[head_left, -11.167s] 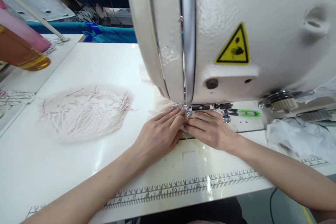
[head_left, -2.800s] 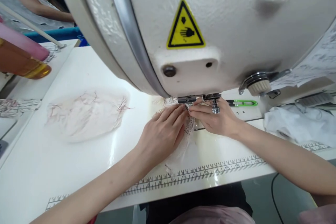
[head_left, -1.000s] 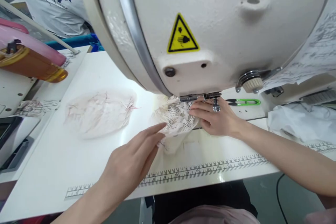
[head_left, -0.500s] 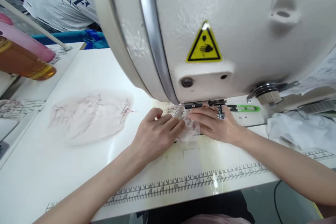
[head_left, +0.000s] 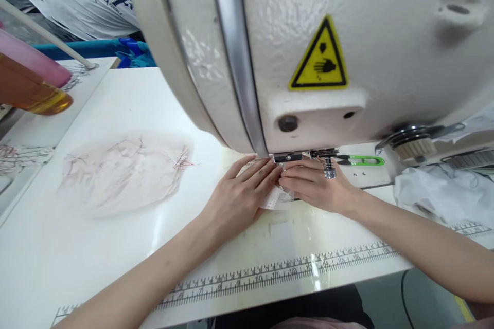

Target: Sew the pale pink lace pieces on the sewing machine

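A small piece of sheer white lace fabric (head_left: 277, 199) lies under the sewing machine's needle area. My left hand (head_left: 245, 187) rests flat on it from the left, fingers stretched toward the presser foot. From the right, my right hand (head_left: 314, 185) has its fingers together on the fabric, close to my left fingertips. The white sewing machine head (head_left: 266, 51) overhangs both hands and hides the needle. A metal screw fitting (head_left: 329, 169) on the machine stands in front of my right fingers.
A pale sheer fabric piece with loose threads (head_left: 127, 175) lies on the table's left. Green thread snips (head_left: 363, 160) lie behind my right hand. White cloth (head_left: 440, 190) is at the right, a ruler strip (head_left: 239, 280) along the front. Bottles (head_left: 34, 87) and a person in a white shirt (head_left: 85, 0) are at left.
My left hand has gone from curled, pinching fingers to lying flat with fingers stretched over the lace fabric. My right hand stays at nearly the same place. The view has shifted slightly.
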Tool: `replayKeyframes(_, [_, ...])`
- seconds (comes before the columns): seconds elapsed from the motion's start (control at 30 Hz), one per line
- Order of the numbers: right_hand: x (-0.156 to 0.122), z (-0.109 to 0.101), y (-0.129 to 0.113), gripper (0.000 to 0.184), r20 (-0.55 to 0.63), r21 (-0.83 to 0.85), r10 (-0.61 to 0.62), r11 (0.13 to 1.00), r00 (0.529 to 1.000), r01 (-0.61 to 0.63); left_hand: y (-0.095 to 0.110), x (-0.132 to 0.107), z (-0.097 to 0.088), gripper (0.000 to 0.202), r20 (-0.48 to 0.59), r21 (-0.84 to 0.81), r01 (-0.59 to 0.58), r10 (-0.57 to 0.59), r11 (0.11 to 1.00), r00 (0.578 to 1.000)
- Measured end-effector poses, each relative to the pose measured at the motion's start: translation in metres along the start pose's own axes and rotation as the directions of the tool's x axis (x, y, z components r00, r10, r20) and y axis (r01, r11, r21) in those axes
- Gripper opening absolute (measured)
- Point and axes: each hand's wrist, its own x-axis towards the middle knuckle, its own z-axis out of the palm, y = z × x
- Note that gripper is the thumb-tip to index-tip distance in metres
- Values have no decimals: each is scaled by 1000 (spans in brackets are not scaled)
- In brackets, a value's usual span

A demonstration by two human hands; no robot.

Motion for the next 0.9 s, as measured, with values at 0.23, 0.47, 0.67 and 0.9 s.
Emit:
replayKeyframes(0.23, [-5,8,2,26,28,3,-1,1000,1000,1,-2,-1,0,45,14,44,-11,11,999,1000])
replayKeyframes(0.47, [1,6,-3,24,8,-57,-13,998,1000,14,-5,-3,-1,51,37,27,13,-14,1000,999])
replayKeyframes(0.67, [3,5,-4,22,-9,-115,-24,993,1000,22,-5,-2,-1,53,48,34,33,-35,999,998])
replayKeyframes(0.9, [5,2,2,19,-27,-95,-33,995,999,31,-3,-1,-1,45,14,54,30,-31,998,999])
